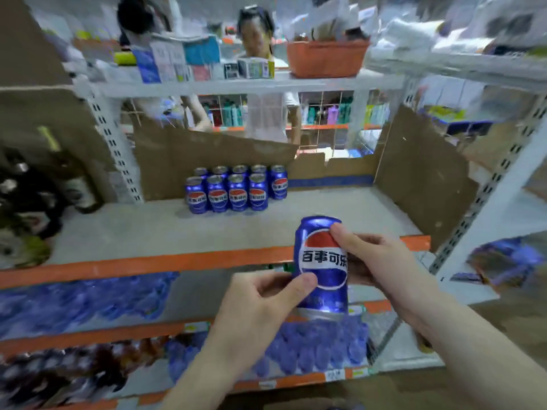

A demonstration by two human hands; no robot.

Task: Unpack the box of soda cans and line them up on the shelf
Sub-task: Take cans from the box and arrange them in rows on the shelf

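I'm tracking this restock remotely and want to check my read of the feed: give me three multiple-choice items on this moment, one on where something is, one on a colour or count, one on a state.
1. Where do the shelved cans stand?
A. at the back left of the grey shelf
B. along its orange front edge
C. in the orange basket above

2. How many cans are in the front row of that group?
A. two
B. four
C. seven

3. How is the can in hand held?
A. by the left hand alone
B. lying flat on an open palm
C. by both hands, roughly upright, logo to the camera

Answers:
1 A, the group sits against the cardboard at the back, left of centre.
2 B, four logos face forward in front, with more cans behind.
3 C, the left hand pinches it low and the right hand grips its side.
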